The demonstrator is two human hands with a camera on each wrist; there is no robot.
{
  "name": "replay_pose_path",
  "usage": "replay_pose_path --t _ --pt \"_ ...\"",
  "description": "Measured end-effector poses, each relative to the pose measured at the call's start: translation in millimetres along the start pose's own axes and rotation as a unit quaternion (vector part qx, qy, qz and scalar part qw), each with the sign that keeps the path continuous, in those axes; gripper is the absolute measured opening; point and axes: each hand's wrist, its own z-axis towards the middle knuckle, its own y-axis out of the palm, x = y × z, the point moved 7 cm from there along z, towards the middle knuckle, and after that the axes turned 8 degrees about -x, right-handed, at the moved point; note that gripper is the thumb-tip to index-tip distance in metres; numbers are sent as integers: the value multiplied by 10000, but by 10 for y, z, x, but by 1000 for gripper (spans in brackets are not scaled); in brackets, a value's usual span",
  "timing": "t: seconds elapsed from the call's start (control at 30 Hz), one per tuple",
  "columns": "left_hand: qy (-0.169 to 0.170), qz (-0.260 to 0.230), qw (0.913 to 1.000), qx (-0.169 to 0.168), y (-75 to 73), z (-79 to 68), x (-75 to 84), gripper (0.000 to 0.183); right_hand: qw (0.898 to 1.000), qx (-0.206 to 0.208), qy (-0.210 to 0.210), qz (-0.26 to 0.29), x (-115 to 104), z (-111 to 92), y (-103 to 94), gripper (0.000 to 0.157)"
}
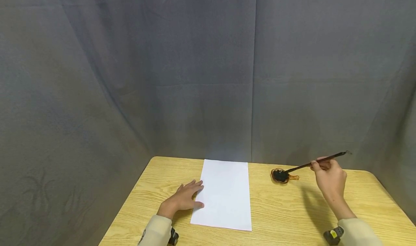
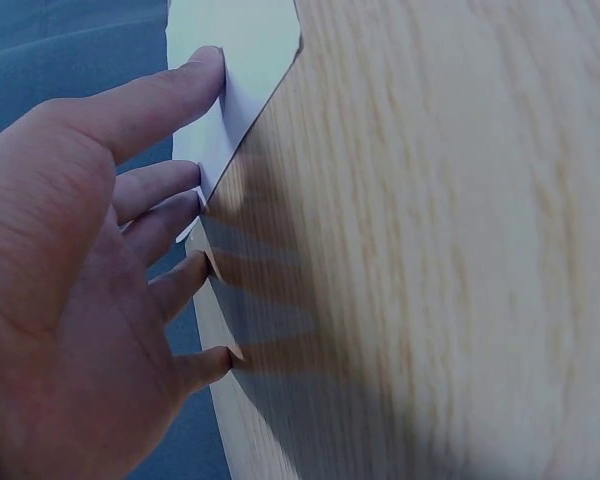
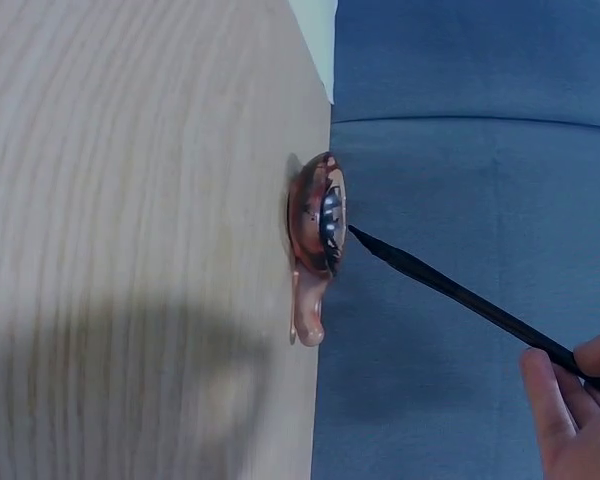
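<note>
My right hand (image 1: 329, 177) pinches a dark calligraphy brush (image 1: 313, 163) by its shaft. The brush slants down to the left, its black tip over a small brown ink dish (image 1: 283, 181) with a short handle and dark ink inside. In the right wrist view the brush tip (image 3: 365, 238) is just beside the dish's rim (image 3: 315, 215); whether it touches the ink, I cannot tell. Fingers spread, my left hand (image 1: 183, 198) rests at the left edge of a white sheet of paper (image 1: 225, 195), with thumb and fingertips on it. No marks show on the sheet.
Everything lies on a light wood-grain table (image 1: 276, 217) with rounded far corners. Behind its far edge hangs a grey cloth curtain (image 1: 201, 76), which also runs along the left and right sides. The dish stands close to the far edge, right of the paper.
</note>
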Motion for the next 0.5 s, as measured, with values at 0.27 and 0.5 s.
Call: replay_pose_path --t 0.27,0.5 --pt "17 -57 10000 2 9 4 -19 75 9999 -100 10 -19 31 15 45 25" --pt "-13 -60 10000 35 2 9 0 76 9997 -199 111 22 122 15 85 26"
